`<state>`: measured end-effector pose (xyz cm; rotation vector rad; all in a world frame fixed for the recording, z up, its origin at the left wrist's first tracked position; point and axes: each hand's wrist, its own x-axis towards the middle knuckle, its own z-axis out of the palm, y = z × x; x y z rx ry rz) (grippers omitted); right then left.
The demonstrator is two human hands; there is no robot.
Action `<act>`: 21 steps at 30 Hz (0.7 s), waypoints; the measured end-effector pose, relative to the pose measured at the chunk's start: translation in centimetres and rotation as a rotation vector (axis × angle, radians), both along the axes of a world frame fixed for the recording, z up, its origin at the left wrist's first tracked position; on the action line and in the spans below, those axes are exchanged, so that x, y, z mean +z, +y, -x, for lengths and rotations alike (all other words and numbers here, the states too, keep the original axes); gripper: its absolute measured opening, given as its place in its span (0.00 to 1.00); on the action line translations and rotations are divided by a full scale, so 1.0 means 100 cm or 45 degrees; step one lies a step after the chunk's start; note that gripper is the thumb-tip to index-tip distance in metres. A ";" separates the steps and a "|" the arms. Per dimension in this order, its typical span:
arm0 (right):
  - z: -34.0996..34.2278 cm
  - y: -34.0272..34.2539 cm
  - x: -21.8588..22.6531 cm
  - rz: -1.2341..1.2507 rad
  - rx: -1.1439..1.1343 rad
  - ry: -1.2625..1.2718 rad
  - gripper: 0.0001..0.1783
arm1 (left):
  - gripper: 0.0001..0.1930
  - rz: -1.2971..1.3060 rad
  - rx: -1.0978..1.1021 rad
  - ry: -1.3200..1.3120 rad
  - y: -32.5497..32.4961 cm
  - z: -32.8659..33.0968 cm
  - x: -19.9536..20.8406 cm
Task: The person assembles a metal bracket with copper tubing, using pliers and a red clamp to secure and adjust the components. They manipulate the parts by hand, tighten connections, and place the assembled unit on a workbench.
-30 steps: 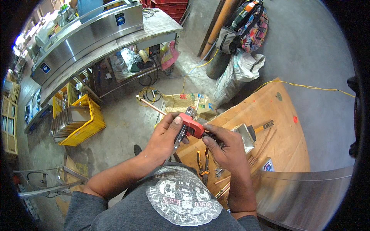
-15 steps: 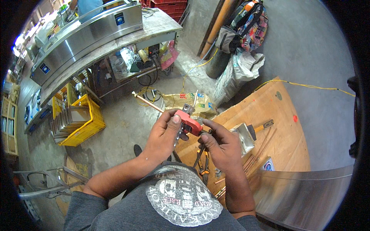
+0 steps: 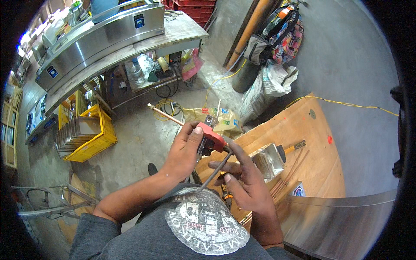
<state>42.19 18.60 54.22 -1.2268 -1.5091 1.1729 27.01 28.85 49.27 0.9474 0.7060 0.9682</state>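
Note:
My left hand [image 3: 185, 149] is wrapped round a red flaring tool [image 3: 211, 137], thumb on top of its yoke. A grey metal clamp bar [image 3: 209, 121] is set in the tool. From behind my left fingers a thin copper tube [image 3: 167, 114] sticks out toward the far left. The tool's sliding handle rod [image 3: 214, 172] slants down toward my shirt. My right hand [image 3: 250, 184] is beside this rod with fingers apart, the index finger lying against the screw end. Below it, orange-and-black pliers [image 3: 226, 195] are partly hidden.
On the wooden board [image 3: 320, 160] lie a hammer [image 3: 294, 146], an open metal box [image 3: 269, 161] and copper rods [image 3: 284, 180]. A steel sheet [image 3: 346, 221] curves along the near right. Yellow crates [image 3: 97, 141] stand left, under a workbench [image 3: 184, 30]. A yellow cable [image 3: 346, 106] crosses the floor.
My right fingers have spread from their pinch at the screw end. The handle rod has turned into plain view, slanting toward me. My left hand keeps its hold on the flaring tool.

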 end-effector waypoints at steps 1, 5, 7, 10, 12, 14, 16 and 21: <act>0.001 -0.001 0.003 -0.026 0.034 0.003 0.37 | 0.18 0.022 -0.009 -0.006 0.000 -0.001 0.001; -0.003 0.000 0.018 -0.206 -0.039 -0.096 0.37 | 0.18 0.027 -0.053 -0.026 -0.002 -0.004 -0.005; -0.009 0.007 0.010 -0.354 -0.288 -0.154 0.39 | 0.18 0.015 -0.080 0.095 -0.004 -0.001 -0.005; -0.028 0.020 0.021 -0.155 -0.445 -0.669 0.39 | 0.18 -0.032 -0.083 0.071 -0.005 0.000 -0.008; -0.039 0.022 0.010 0.033 -0.339 -0.884 0.41 | 0.18 -0.033 -0.079 0.049 -0.003 0.001 -0.007; -0.045 0.015 -0.010 0.070 -0.169 -1.031 0.42 | 0.18 -0.043 -0.076 0.054 -0.002 0.002 -0.003; -0.040 0.009 -0.016 0.177 -0.023 -0.722 0.44 | 0.18 -0.059 -0.074 0.090 -0.001 0.004 0.003; -0.013 -0.005 -0.016 0.158 -0.070 -0.042 0.48 | 0.19 -0.070 -0.047 0.071 0.000 0.002 0.001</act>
